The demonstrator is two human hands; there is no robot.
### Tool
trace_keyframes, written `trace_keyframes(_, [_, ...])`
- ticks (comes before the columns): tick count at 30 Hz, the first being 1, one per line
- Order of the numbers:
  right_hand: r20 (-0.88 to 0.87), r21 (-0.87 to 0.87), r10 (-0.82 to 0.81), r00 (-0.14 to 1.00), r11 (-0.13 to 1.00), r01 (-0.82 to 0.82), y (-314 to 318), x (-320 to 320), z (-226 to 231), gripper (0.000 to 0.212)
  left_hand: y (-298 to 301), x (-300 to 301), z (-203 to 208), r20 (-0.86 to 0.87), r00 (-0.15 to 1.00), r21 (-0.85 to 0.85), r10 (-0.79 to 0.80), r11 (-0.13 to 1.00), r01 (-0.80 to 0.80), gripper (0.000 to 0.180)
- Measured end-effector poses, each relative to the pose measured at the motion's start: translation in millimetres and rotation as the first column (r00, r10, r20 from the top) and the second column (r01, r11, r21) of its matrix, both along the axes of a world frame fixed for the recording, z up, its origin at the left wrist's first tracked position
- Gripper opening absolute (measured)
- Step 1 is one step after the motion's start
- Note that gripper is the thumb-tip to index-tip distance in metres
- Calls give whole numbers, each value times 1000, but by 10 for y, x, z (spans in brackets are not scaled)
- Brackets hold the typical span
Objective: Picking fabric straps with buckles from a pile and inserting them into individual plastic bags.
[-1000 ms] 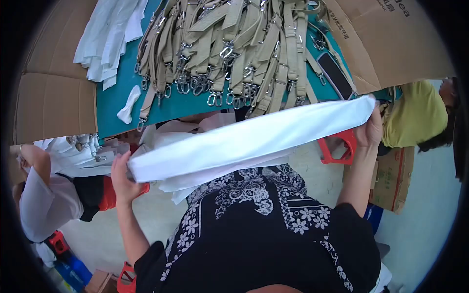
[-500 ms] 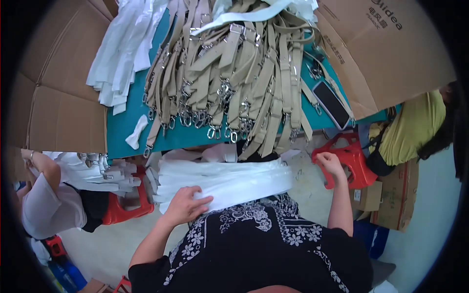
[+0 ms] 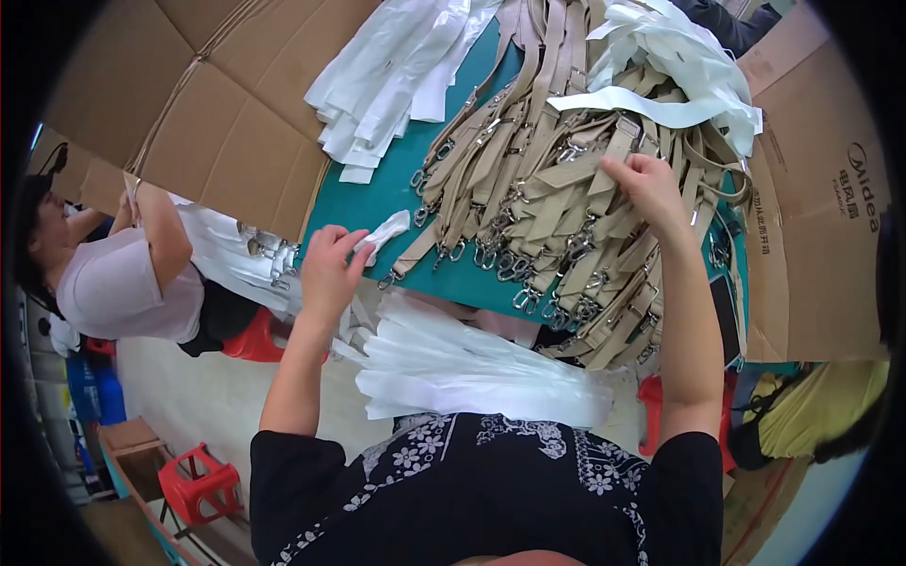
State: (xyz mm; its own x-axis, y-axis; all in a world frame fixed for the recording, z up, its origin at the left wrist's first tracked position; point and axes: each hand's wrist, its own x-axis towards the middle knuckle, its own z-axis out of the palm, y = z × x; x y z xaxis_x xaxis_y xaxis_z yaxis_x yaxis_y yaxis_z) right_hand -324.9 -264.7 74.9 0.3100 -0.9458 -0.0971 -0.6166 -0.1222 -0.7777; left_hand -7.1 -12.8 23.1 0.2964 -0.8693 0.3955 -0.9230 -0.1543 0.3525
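A thick heap of beige webbing straps [image 3: 557,179] with metal snap hooks lies across the green table. My right hand [image 3: 651,193] reaches into the heap, its thumb and fingers closed on one beige strap [image 3: 618,141] near a metal buckle. By the table's front edge my left hand [image 3: 328,269] is held with thumb and forefinger apart and nothing between them. Just beside those fingers lies a small crumpled white plastic piece [image 3: 389,231]. A stack of long white plastic sleeves [image 3: 462,363] rests on my lap below the table edge.
More white sleeves [image 3: 387,75] lie at the table's far left, others [image 3: 675,57] on top of the straps. Cardboard boxes [image 3: 245,113] flank the table. A dark phone [image 3: 725,316] sits at the right edge. A person [image 3: 123,274] works at left; another's yellow top [image 3: 816,410] shows at right.
My right hand has moved from beside the red stool onto the straps. My left hand has left the sleeves on my lap and risen to the table edge. The view has swung.
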Motion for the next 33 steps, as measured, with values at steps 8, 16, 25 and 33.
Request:
trace_keyframes(8, [770, 553, -407, 491, 810, -196, 349, -140, -72, 21, -77, 78, -254, 262, 955, 93, -139, 989, 118, 11])
trace_keyframes(16, [641, 413, -219, 735, 906, -90, 348, -197, -323, 21, -86, -639, 204, -585, 701, 86, -408, 828, 554, 10])
trace_keyframes(25, [678, 359, -181, 713, 927, -106, 391, -144, -373, 23, -381, -1608, -1742, -460, 806, 597, -372, 542, 591, 29])
trace_keyframes(33, [496, 228, -153, 855, 973, 42, 628, -283, -182, 23, -236, -1511, -1548, -569, 603, 215, -559, 607, 765, 16])
